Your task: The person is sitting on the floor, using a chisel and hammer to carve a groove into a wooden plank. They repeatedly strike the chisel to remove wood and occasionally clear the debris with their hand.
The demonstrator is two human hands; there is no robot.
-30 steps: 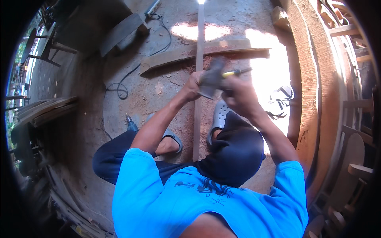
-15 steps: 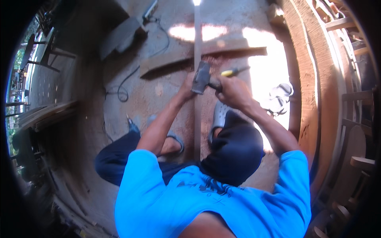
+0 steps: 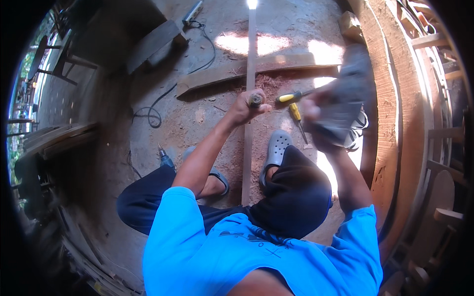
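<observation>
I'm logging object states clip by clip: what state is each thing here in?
Left hand: closed around a tool handle
Tool handle: gripped, its end facing the camera
Right hand: holding a hammer, blurred
Hammer: held, motion-blurred
Wooden strip: lying across the thick timber
Thick timber: lying under the strip
Two yellow-handled tools: lying loose
Drill: lying down, not held
Cord: loosely looped
</observation>
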